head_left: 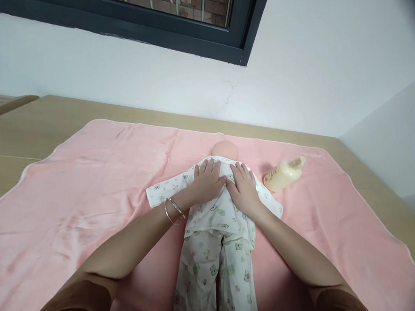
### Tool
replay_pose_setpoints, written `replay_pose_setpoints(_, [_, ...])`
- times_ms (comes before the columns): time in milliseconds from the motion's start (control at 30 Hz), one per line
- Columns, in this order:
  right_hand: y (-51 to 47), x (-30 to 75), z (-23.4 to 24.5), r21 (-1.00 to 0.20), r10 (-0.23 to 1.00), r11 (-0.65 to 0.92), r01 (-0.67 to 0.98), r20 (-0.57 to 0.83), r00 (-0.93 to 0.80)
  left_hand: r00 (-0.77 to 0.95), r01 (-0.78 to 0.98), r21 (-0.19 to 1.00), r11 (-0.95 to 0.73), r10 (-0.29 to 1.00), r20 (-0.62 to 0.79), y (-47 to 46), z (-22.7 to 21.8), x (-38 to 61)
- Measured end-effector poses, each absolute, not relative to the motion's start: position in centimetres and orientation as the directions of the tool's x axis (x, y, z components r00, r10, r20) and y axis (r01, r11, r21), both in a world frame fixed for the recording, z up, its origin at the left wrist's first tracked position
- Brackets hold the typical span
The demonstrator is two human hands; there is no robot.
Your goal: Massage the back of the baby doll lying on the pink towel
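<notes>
A baby doll [224,150] lies stretched out with its head away from me; only the smooth round top of the head shows. It wears a white long-sleeved top [217,216] and matching trousers [201,265], both printed with small green and pink figures. My left hand [209,181] rests flat on the left of the top's upper part, fingers spread. Beside it, my right hand [244,188] lies flat on the right half, its thumb close to the left one. Neither hand holds anything. Two bangles [175,210] circle my left wrist.
Under the doll a pink blanket [88,182] with a pale edge covers much of a wooden surface [24,125]. A pale yellow pump bottle [283,175] lies on its side right of the doll. Behind are a white wall [174,86] and a dark-framed window [199,37].
</notes>
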State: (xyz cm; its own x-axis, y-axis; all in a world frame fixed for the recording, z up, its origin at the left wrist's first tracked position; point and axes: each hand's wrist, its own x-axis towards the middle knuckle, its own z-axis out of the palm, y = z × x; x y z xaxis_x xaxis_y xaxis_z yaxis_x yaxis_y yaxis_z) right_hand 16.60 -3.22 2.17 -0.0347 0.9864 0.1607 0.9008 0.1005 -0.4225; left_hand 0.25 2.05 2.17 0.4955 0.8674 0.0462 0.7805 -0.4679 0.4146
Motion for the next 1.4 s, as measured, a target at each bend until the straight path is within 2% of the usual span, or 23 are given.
replay_pose_setpoints(100, [-3.6,16.3,2.9,-0.420,0.980,0.155,0.894,0.182,-0.085,0.500,0.755,0.405,-0.515,0.853,0.152,2.7,1.3,0.2])
replay_pose_setpoints(267, [-4.1,15.9,3.7,-0.334,0.936,0.352,0.875,0.158,-0.316,0.504,0.685,0.437,-0.583,0.812,0.293,3.6,1.0,0.1])
replay_pose_setpoints(433, [-4.5,15.9,4.1,-0.310,0.941,0.323,0.894,0.208,-0.268,0.422,0.655,0.578,-0.487,0.870,0.255,3.5,2.3,0.3])
replay_pose_setpoints(567, [-4.7,15.6,4.0,-0.290,0.936,0.350,0.891,0.138,-0.323,0.347,0.629,0.685,-0.368,0.921,0.176,3.1,3.5,0.5])
replay_pose_setpoints(767, [-4.8,15.4,3.7,-0.290,0.934,0.324,0.900,0.251,-0.256,0.307,0.612,0.719,-0.329,0.937,0.168,3.3,3.4,0.6])
replay_pose_setpoints(900, [-4.6,15.1,3.1,-0.349,0.945,0.311,0.884,0.208,-0.251,0.230,0.611,0.739,-0.285,0.957,0.178,3.3,2.9,0.8])
replay_pose_setpoints(1033, [-4.0,15.3,2.3,-0.422,0.948,0.294,0.858,0.240,-0.207,0.227,0.651,0.699,-0.297,0.954,0.194,2.8,2.4,1.0])
replay_pose_setpoints(1133, [-3.5,15.6,1.7,-0.459,0.964,0.202,0.865,0.250,-0.092,0.265,0.723,0.589,-0.361,0.932,0.246,2.3,1.9,1.2])
replay_pose_setpoints(1233, [-3.0,15.6,1.4,-0.453,0.971,0.144,0.880,0.238,-0.037,0.303,0.765,0.490,-0.417,0.905,0.298,1.9,1.4,1.3])
replay_pose_setpoints(1400, [-2.9,15.5,1.5,-0.419,0.965,0.166,0.893,0.255,-0.060,0.287,0.795,0.436,-0.421,0.895,0.340,1.6,0.9,1.4])
